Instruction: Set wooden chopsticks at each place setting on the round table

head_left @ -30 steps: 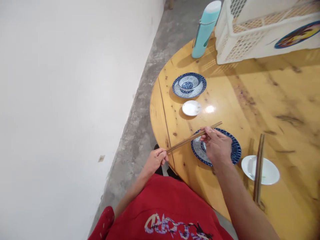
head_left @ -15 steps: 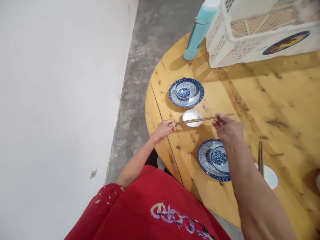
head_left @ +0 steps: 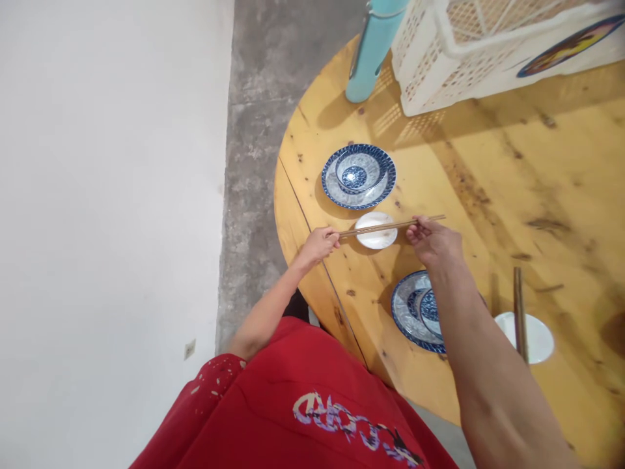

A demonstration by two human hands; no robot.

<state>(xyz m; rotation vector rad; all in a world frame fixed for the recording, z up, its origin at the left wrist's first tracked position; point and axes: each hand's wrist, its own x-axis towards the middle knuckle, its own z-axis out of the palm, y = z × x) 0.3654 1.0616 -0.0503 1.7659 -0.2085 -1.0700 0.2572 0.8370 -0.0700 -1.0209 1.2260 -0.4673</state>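
Both my hands hold a pair of wooden chopsticks [head_left: 385, 227] level across a small white saucer [head_left: 375, 236]. My left hand [head_left: 319, 243] pinches the near-left end at the table's edge. My right hand [head_left: 432, 239] grips the other end, with the tips sticking out past the fingers. Just beyond the saucer sits a blue patterned plate [head_left: 332, 190] with a small blue bowl [head_left: 359, 170] in it. Partly hidden under my right forearm is a second blue plate [head_left: 406, 311] with its bowl [head_left: 430, 312].
A round wooden table [head_left: 512, 195] fills the right side. On it stand a teal flask [head_left: 372, 49] and a white plastic crate [head_left: 488, 52] at the far edge. Another white saucer [head_left: 537, 339] with chopsticks [head_left: 519, 312] across it lies at the right. Concrete floor and a white wall are on the left.
My hands carried the chopsticks from above the near blue plate away from me to the small white saucer, and turned them level. The view shifted left.
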